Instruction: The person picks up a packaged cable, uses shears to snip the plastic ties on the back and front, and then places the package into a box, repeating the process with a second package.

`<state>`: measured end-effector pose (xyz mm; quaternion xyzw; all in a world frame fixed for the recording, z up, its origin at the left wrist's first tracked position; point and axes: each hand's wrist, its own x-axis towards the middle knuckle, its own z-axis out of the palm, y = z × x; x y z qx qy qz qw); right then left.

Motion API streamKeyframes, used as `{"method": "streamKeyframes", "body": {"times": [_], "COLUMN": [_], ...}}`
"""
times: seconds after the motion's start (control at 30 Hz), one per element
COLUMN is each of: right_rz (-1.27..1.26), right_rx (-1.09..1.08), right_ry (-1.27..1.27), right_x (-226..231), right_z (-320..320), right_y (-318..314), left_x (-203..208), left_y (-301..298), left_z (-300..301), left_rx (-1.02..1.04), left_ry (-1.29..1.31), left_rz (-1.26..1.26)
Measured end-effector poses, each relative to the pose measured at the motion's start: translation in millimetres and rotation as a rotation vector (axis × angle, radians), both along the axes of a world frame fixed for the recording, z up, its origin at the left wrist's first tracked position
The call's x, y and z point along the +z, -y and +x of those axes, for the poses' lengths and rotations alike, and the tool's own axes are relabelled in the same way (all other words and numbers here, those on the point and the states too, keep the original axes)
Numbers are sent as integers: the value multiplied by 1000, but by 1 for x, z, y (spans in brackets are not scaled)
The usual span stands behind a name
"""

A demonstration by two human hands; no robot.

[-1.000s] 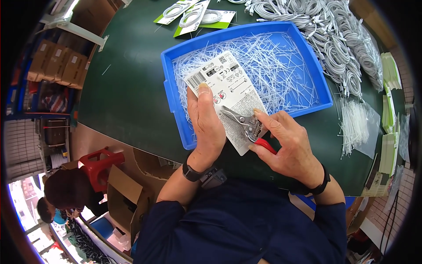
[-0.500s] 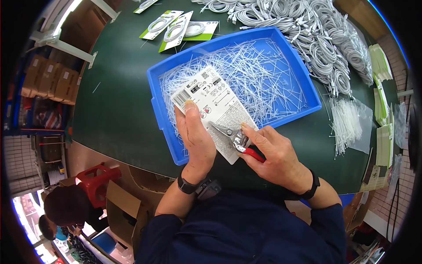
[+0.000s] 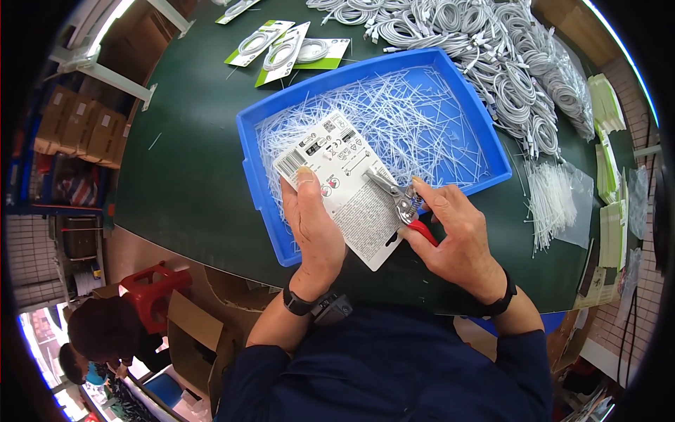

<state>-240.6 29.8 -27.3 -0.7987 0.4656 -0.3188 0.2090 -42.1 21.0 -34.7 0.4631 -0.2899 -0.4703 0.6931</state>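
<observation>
My left hand (image 3: 311,232) is closed on a white printed backing card (image 3: 365,218), its thumb on the printed face and the other fingers behind. The card tilts above the near edge of a blue tray (image 3: 247,165). In my right hand (image 3: 453,235) are red-handled snips (image 3: 406,205), gripped by the handle. Their metal jaws point up and left over the card's right part. Whether the jaws touch the card I cannot tell. Many thin white cable-tie pieces (image 3: 422,126) lie loose in the tray.
Carded coiled cables (image 3: 285,53) lie beyond the tray at the left. Bundled grey-white cables (image 3: 457,28) are heaped at the far right. White cable ties (image 3: 552,204) sit on a clear bag to the right, beside stacks of green-white cards (image 3: 613,232). A person (image 3: 105,327) is at lower left.
The snips have moved right, away from the middle of the card, with my right hand. More of the card's printed text and its hanging hole now show. My left hand stays nearly in place.
</observation>
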Motion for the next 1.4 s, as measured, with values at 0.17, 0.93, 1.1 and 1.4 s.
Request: {"method": "streamKeyframes", "body": {"times": [0.17, 0.93, 1.1, 1.4], "right_rz": [12, 192, 100, 61], "right_rx": [8, -71, -52, 244], "right_ry": [-26, 262, 340, 249], "right_x": [2, -12, 10, 54], "right_z": [-1, -11, -21, 15], "right_y": [-2, -40, -16, 16], "left_x": [-4, 5, 17, -21], "left_y": [-3, -9, -1, 23], "left_z": [-6, 2, 48, 113], "left_rx": [-8, -216, -289, -840], "left_ry": [-46, 180, 163, -494], "left_rz": [1, 30, -65, -378]}}
